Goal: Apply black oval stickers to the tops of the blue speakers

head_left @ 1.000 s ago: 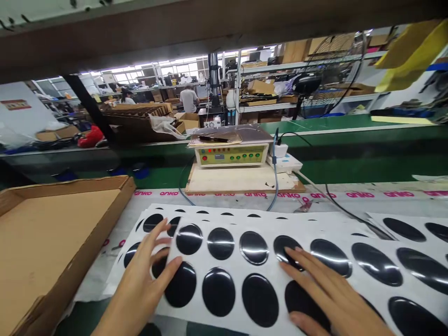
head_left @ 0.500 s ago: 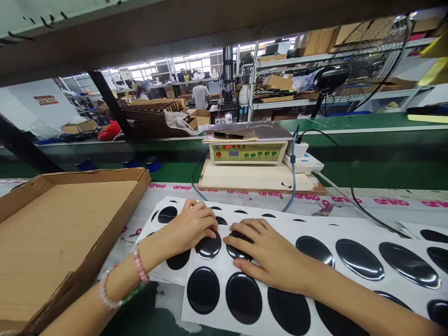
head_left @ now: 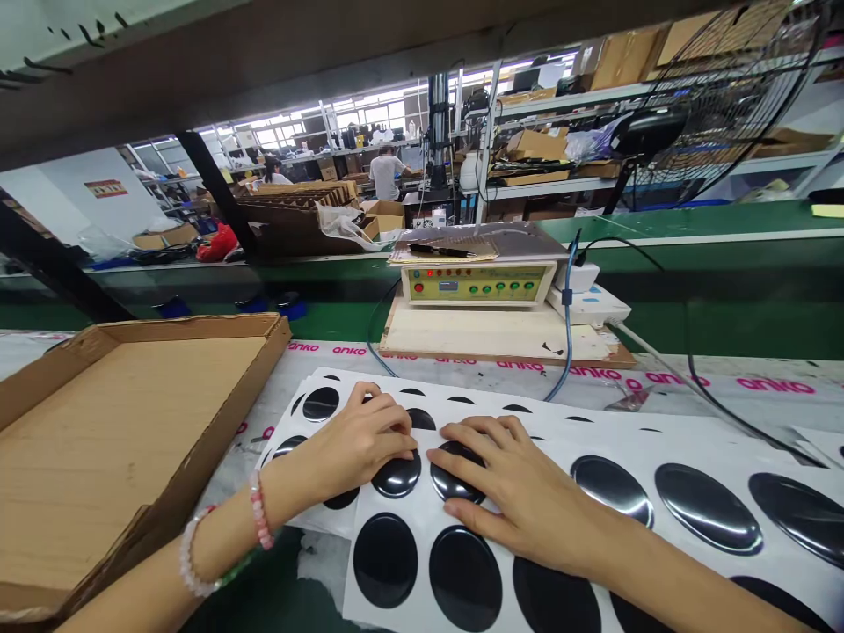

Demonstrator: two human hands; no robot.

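My left hand is bent over the upper left of a white sheet with rows of glossy black ovals. Its fingers are curled together, with the tips at the top edge of one black oval sticker. Whether that oval's edge is lifted is hidden by the fingers. Just to the right, my right hand lies flat on the sheet with fingers spread, partly covering the neighbouring black oval. Under this sheet lie other white sheets with the same ovals.
An open shallow cardboard box stands at the left. Behind the sheets, a control box with green buttons rests on a wooden board. A blue cable hangs in front of it. A fan is at the upper right.
The view has shifted slightly, so the scene sits a little further right. Both hands keep nearly the same places on the sheet.
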